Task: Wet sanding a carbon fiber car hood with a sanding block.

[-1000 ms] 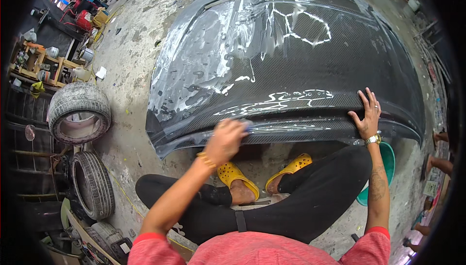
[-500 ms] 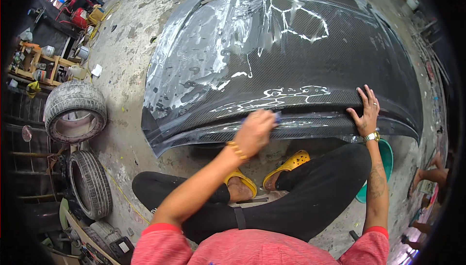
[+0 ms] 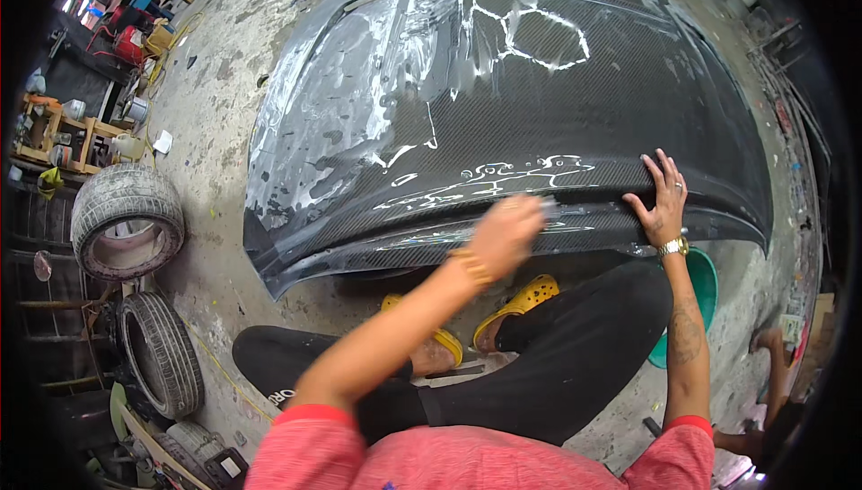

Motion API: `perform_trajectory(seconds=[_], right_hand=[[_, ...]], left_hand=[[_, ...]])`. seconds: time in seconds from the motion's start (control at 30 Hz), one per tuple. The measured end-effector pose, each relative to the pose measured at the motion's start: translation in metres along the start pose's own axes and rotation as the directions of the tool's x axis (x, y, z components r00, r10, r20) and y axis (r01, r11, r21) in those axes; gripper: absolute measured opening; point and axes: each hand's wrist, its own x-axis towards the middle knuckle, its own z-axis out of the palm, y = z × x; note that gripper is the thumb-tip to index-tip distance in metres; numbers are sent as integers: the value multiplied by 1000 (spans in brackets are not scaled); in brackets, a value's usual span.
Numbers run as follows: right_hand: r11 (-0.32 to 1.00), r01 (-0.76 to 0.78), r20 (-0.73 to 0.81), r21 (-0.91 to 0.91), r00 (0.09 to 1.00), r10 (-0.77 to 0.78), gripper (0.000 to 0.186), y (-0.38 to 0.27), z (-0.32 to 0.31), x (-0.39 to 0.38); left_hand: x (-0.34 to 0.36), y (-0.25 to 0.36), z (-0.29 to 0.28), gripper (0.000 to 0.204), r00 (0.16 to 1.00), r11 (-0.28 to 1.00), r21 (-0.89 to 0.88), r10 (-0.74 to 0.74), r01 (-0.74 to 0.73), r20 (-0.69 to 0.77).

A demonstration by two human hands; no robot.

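A wet, glossy black car hood (image 3: pixel 620 122) with a carbon-fibre weave lies in front of me, its near edge above my knees. My left hand (image 3: pixel 507 237), smeared by motion, is closed over a small blue-grey pad (image 3: pixel 547 207) and presses it along the recessed groove near that edge. Most of the pad is hidden under the fingers. My right hand (image 3: pixel 663 203) rests flat on the hood to the right, fingers spread, holding nothing. Streaks of liquid and bright reflections cover the hood's left part.
A green basin (image 3: pixel 704 297) stands by my right knee, partly hidden. Two tyres, one upper (image 3: pixel 127 198) and one lower (image 3: pixel 166 355), are at the left. Beyond them is a wooden rack (image 3: pixel 85 144) with containers. Another person's arm (image 3: pixel 774 373) shows at the right edge.
My left hand has slid to the right along the groove with the pad. My right hand stays flat on the hood. The whole view has shifted slightly.
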Motion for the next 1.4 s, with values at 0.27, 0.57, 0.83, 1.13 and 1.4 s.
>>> perform_trajectory(seconds=[0.27,0.57,0.83,1.13,1.4], right_hand=[[1000,7,-2,-5,1000,-7,81,-3,-2,1],[1000,1,-23,4,1000,-1,81,1,1,-1],[1000,18,-38,23,999,-17,81,-4,-2,1],[999,22,-71,39,997,-19,74,-1,2,0],[993,84,74,80,993,-90,55,22,-11,-7]], left_hand=[[-81,-31,-135,27,977,970,227,-130,90,168],[18,10,-13,26,997,1000,-8,10,-10,79],[-49,-14,-127,32,985,984,167,-82,56,149],[12,11,10,20,985,995,98,-35,19,167],[7,14,-49,18,981,989,145,-44,16,187]])
